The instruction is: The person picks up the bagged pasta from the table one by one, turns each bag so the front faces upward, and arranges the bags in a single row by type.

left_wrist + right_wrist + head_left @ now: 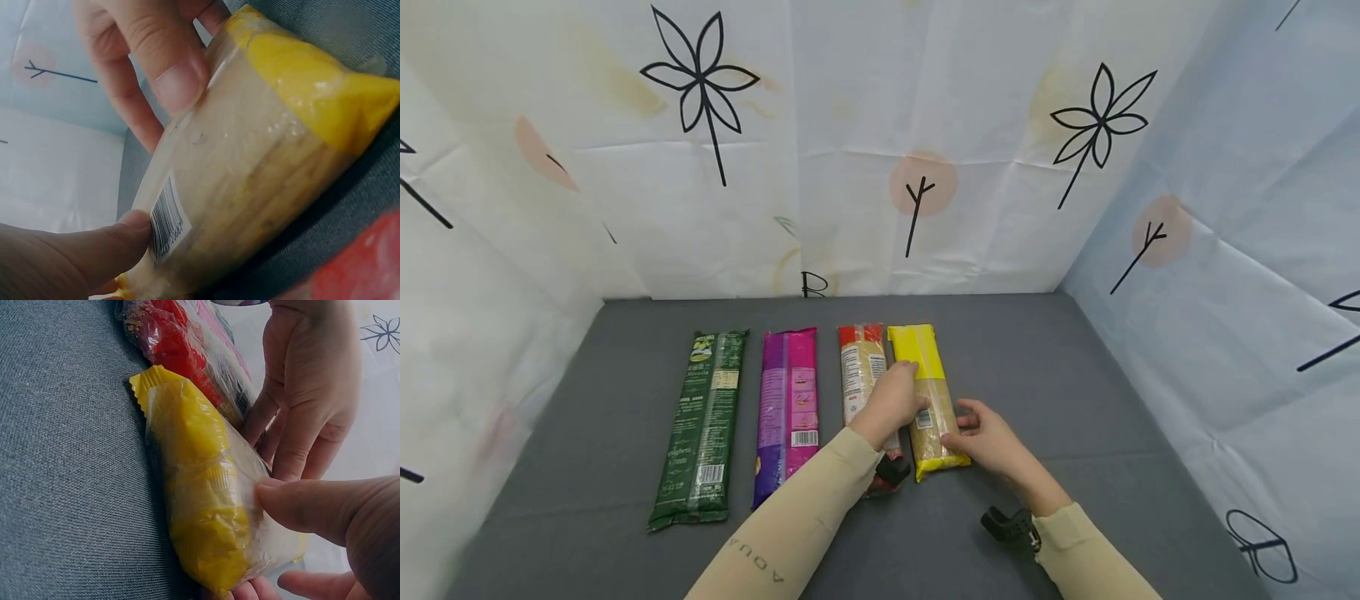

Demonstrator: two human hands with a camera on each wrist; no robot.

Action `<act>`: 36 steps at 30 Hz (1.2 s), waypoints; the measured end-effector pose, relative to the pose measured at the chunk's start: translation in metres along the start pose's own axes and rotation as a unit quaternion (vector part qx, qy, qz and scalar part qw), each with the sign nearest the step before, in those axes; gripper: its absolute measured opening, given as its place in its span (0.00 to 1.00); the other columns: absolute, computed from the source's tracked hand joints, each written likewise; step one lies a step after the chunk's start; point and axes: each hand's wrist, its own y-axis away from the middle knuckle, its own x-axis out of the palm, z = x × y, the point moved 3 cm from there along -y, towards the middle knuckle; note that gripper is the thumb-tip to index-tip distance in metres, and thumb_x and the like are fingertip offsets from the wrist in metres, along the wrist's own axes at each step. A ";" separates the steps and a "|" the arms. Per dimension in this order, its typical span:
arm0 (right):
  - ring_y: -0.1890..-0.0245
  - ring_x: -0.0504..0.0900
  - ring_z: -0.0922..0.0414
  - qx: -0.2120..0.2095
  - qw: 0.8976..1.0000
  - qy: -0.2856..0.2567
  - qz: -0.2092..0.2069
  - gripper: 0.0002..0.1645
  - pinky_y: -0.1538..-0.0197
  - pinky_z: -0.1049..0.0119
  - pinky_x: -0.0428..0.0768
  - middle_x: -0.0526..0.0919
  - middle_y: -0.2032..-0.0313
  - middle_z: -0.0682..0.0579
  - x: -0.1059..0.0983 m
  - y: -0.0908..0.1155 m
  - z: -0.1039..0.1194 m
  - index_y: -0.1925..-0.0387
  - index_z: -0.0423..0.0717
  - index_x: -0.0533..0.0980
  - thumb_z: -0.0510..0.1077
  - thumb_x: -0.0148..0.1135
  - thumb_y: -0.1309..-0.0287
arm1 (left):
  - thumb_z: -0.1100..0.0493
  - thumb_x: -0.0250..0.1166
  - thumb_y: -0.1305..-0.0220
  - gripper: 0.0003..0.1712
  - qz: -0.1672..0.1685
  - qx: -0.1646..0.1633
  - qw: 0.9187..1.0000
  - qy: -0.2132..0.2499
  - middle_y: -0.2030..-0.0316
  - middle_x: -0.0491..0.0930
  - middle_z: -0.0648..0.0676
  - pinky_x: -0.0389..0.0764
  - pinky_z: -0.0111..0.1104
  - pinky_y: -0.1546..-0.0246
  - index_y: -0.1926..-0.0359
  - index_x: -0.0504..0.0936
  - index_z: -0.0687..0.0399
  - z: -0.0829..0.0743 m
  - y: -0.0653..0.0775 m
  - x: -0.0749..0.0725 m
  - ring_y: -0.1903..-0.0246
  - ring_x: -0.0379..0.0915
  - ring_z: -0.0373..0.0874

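Note:
A yellow pasta pack (pixel 934 392), with a clear middle and a barcode label, lies at the right end of a row of packs. My left hand (pixel 891 404) grips its left side, thumb on the upper face by the barcode (pixel 167 219). In the right wrist view, the left hand's fingers reach down between this pack and the red one. My right hand (pixel 996 437) holds the lower right edge, its thumb (pixel 306 503) on top and fingertips at the side. Close beside lies a red-ended pack (pixel 859 367), partly covered by my left hand and wrist.
Farther left on the grey tabletop (pixel 587 467) lie a purple and pink pack (pixel 788 400) and a long green pack (pixel 703 425). Patterned white cloth walls (pixel 850 100) stand behind and at both sides. Black wrist cameras (pixel 1006 525) sit on both wrists.

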 end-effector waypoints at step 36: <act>0.67 0.84 0.50 -0.002 0.996 -0.087 0.035 0.30 0.66 0.56 0.82 0.79 0.58 0.39 0.000 -0.005 0.000 0.39 0.38 0.64 0.41 0.64 0.39 | 0.53 0.67 0.36 0.42 0.021 -0.072 0.987 0.146 0.34 0.66 0.62 0.69 0.44 0.40 0.28 0.59 0.60 0.000 0.005 0.010 0.40 0.67 0.51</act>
